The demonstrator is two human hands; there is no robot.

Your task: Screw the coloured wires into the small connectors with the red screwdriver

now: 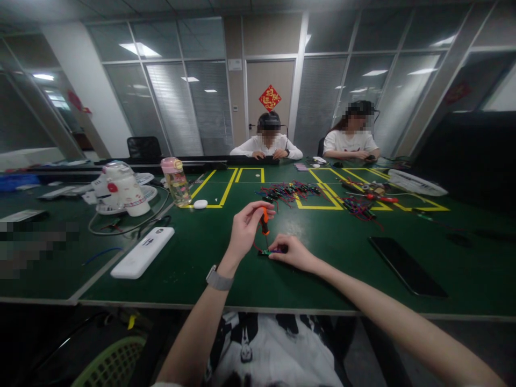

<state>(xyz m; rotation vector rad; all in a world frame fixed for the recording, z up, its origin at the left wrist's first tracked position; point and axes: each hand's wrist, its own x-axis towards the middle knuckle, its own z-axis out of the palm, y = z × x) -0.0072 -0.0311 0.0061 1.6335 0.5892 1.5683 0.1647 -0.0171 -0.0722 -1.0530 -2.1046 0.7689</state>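
My left hand is closed around the handle of an orange and black screwdriver, which stands nearly upright. Its thin shaft points down to a small green circuit board on the table; whether the tip touches is too small to tell. My right hand pinches the board's right end, where some purple and dark wire shows between the fingers. A thin red wire leads off the board's left side. Beyond my hands lies a pile of small boards with red and dark wires.
A white power bank lies left, a black phone right. A second wire bundle and red-handled pliers are at the right. A bottle and a white fan-like device stand left. Two people sit across the green table.
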